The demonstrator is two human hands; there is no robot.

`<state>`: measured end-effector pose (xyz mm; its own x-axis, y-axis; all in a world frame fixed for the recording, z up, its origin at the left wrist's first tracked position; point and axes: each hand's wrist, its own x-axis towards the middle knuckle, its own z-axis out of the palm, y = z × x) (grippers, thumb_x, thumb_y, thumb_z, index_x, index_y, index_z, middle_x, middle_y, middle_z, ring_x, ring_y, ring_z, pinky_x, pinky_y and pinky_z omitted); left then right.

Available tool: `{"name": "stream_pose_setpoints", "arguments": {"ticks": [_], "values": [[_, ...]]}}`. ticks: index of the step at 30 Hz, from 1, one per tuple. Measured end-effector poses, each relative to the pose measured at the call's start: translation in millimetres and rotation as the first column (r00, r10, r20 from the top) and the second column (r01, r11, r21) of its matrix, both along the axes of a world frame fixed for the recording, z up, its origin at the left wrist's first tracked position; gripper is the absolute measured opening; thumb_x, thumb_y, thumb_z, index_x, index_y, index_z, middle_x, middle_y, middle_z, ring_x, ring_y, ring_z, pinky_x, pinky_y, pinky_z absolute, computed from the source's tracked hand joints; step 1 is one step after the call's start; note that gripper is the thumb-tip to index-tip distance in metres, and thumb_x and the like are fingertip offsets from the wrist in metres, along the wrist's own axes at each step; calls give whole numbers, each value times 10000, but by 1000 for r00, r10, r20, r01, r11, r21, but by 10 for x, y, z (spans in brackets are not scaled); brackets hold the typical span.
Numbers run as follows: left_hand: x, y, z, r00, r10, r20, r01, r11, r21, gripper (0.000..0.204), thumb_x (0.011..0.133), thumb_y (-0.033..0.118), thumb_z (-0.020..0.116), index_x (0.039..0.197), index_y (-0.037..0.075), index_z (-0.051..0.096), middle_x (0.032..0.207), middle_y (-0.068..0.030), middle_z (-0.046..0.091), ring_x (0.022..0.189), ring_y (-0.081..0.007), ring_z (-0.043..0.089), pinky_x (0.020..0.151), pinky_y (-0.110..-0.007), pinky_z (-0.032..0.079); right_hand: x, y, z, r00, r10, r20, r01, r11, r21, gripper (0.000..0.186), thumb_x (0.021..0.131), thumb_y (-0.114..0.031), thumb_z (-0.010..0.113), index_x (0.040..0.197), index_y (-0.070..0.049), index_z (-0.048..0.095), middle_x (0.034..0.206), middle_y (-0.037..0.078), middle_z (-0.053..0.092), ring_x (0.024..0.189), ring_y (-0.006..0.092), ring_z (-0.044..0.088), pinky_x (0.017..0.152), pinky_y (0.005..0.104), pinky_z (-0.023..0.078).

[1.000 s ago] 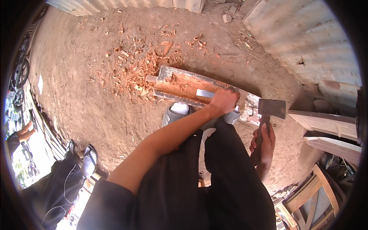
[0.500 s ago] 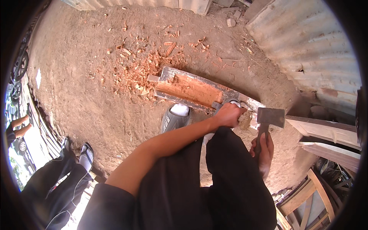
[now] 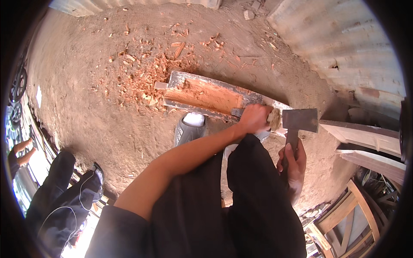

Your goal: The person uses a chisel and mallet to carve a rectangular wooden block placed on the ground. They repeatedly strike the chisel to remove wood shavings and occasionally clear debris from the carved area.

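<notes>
My left hand point(image 3: 254, 118) is wrapped round a chisel, whose frayed, pale handle end point(image 3: 274, 119) sticks out to the right of my fist. Its flat grey blade point(image 3: 236, 112) lies at the right end of a hollow in a long timber block point(image 3: 180, 104). Fresh orange wood shows inside that hollow, while the rim is dark and weathered. My right hand point(image 3: 294, 162) grips the handle of a hammer with a wide, dark, blocky head point(image 3: 300, 119). The hammer head is right beside the chisel's handle end; whether they touch I cannot tell.
Wood shavings point(image 3: 137, 81) litter the dirt floor around the block's left end. My sandalled foot point(image 3: 190, 127) is close to its near side. Corrugated metal sheets point(image 3: 340, 43) and stacked boards point(image 3: 361, 133) stand at right. Another person's legs point(image 3: 64, 198) are at lower left.
The hammer head has come closer to the chisel's handle end. The whole view has shifted slightly, and the other person's legs at lower left have changed position.
</notes>
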<state>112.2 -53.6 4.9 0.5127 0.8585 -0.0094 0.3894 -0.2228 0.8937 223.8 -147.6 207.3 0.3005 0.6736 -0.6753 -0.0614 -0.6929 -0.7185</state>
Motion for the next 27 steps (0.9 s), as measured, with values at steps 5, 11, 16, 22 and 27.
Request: {"name": "stream_pose_setpoints", "arguments": {"ticks": [5,11,16,22,27], "values": [[70,121,97,989,142,40,-139,988,-63,231,690,188,741,879,59,711,758,-233,690,785,-451,696,723,-533,566,45,-104,14,999,-34,28,32,998,62,302,1048,-282,615,1245,-82,505,726,11,507,462,99,495,395,255,406],[65,114,14,990,142,3,-142,990,-14,231,668,166,730,868,59,688,730,-222,673,763,-452,682,693,-548,548,80,-53,-235,985,107,133,-105,994,-18,266,1056,-197,588,1252,-54,479,714,16,506,476,103,513,396,260,415],[43,65,59,967,243,75,-243,970,-16,265,682,176,758,909,79,664,728,-209,668,762,-444,680,675,-542,540,28,-5,-238,992,-83,98,71,990,120,263,1068,-194,581,1257,-44,476,730,21,512,482,103,517,398,267,426],[-11,95,85,936,315,157,-312,949,-48,264,692,174,766,904,89,636,749,-189,674,762,-437,680,663,-541,529,36,40,-237,998,11,57,-12,1000,7,288,1077,-223,561,1277,-45,456,749,29,520,480,103,521,382,265,427],[2,58,56,968,242,71,-244,970,18,269,701,188,778,894,89,619,743,-177,673,760,-434,684,660,-534,534,-102,-32,-313,987,-92,130,77,990,118,271,1066,-222,571,1251,-43,485,735,23,522,473,106,522,385,260,428]]}}
